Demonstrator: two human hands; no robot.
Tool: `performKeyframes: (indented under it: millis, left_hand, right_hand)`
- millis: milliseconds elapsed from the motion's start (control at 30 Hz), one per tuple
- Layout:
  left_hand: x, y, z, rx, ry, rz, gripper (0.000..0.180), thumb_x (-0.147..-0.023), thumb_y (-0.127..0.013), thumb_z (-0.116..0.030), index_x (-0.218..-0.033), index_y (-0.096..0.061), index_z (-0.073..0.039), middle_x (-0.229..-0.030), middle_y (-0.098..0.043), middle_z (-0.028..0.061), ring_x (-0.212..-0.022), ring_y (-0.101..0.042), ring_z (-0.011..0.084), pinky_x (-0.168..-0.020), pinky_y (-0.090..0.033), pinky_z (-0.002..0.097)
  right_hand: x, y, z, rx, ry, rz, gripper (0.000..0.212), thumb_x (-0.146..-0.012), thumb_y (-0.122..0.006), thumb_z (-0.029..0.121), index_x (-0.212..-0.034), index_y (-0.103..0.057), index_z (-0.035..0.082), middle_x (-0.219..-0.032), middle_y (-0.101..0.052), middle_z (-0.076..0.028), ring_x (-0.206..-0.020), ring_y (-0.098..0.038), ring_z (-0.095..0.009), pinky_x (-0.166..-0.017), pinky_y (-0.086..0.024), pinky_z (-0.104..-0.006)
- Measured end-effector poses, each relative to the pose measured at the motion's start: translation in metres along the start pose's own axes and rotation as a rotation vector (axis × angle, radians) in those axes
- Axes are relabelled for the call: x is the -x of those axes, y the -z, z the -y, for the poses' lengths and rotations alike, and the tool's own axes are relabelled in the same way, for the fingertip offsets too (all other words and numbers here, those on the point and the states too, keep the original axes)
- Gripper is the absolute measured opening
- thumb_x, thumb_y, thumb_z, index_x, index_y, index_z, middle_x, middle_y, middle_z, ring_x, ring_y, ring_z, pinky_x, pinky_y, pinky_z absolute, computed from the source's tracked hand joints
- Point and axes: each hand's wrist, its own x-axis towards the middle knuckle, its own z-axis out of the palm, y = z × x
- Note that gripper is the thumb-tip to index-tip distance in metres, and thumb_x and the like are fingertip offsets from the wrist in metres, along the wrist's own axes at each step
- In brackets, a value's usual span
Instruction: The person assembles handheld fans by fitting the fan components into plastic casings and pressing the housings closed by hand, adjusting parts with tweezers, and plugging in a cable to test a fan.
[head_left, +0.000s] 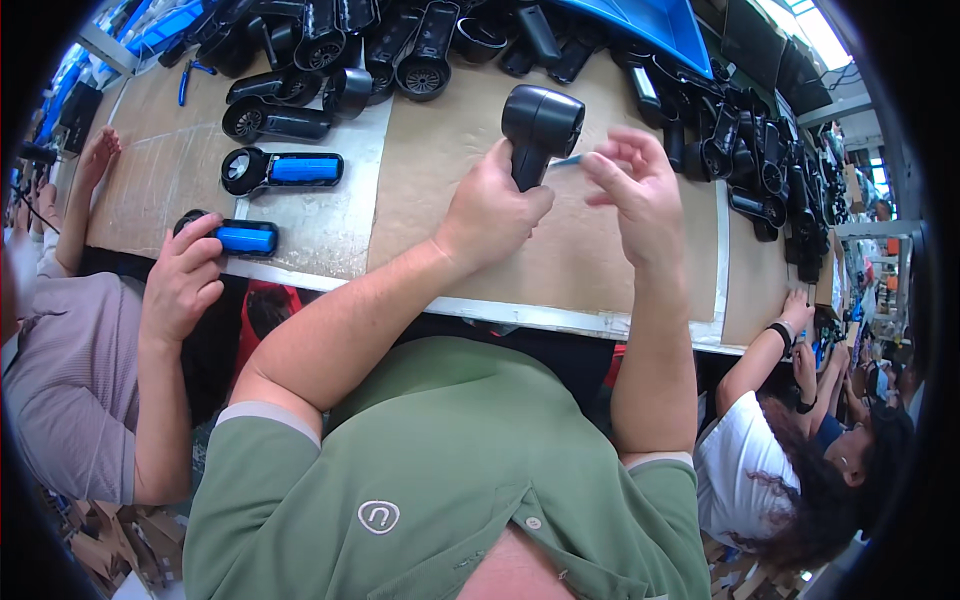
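My left hand is wrapped round the handle of a black handheld fan shaped like a small hair dryer. Its round head points up and its open end faces right. Just right of the handle, my right hand pinches a thin blue strip between thumb and forefinger; the other fingers are curled loosely. The strip reaches toward the handle, but I cannot tell whether it touches it. Left of my left arm, an opened fan body with a blue battery lies on the table.
A co-worker's hand at left rests on another fan half with a blue battery. Black fan housings are heaped along the table's far side and right. Blue-handled pliers lie far left. A blue bin stands behind.
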Motion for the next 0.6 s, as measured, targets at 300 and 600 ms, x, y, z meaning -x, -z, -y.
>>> performKeyframes:
  millis: [300,600]
  left_hand:
    - [-0.005,0.001,-0.002,0.136,0.068,0.125,0.037,-0.096,-0.06,0.001,-0.132,-0.051,0.001,-0.089,-0.063,0.0086,-0.066,-0.063,0.0163,-0.061,-0.055,0.0299]
    - [-0.007,0.002,0.005,-0.082,-0.041,0.102,0.037,-0.096,-0.057,0.002,-0.132,-0.049,0.0,-0.091,-0.065,0.0102,-0.067,-0.064,0.017,-0.061,-0.055,0.0313]
  right_hand:
    - [-0.026,-0.02,-0.014,-0.256,0.175,0.37,0.086,-0.085,-0.088,-0.006,-0.16,-0.049,0.012,-0.138,-0.064,-0.022,-0.117,-0.071,-0.031,-0.093,-0.064,-0.0362]
    - [-0.026,-0.026,-0.009,-0.223,0.106,0.329,0.088,-0.083,-0.087,-0.01,-0.159,-0.048,0.013,-0.138,-0.065,-0.02,-0.117,-0.071,-0.031,-0.097,-0.064,-0.0379]
